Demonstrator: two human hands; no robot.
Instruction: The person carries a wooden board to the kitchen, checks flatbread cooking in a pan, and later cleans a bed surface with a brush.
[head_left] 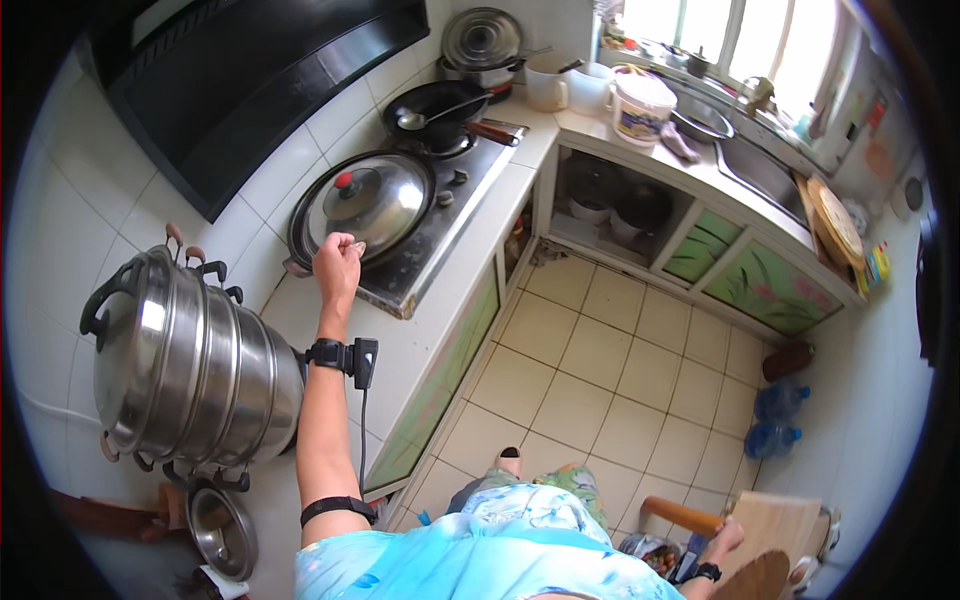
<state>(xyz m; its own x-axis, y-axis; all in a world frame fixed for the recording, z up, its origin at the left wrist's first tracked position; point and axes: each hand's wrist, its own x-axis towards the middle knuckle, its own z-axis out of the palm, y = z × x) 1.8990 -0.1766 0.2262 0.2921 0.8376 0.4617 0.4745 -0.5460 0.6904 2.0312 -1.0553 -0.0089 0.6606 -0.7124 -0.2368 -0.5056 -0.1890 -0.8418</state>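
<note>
My left arm reaches over the counter, and my left hand [338, 264] is closed at the near edge of a wide pan on the stove. Its fingertips are pinched together, and I cannot make out what they hold, if anything. Beside them a domed metal lid [395, 205] with a red-topped knob covers the pan [297, 235]. Low on the right, my right hand [727, 538] is closed round the end of a thick wooden rod [680, 516], like a rolling pin. A pale wooden board [780, 520] stands next to that hand.
A tall stacked steamer [200, 360] stands on the left counter, above a metal bowl [222, 530]. A black wok [425, 110] with a ladle [440, 113] sits on the far burner. The sink [765, 175] lies under the window. Blue water bottles [775, 420] stand by the right wall.
</note>
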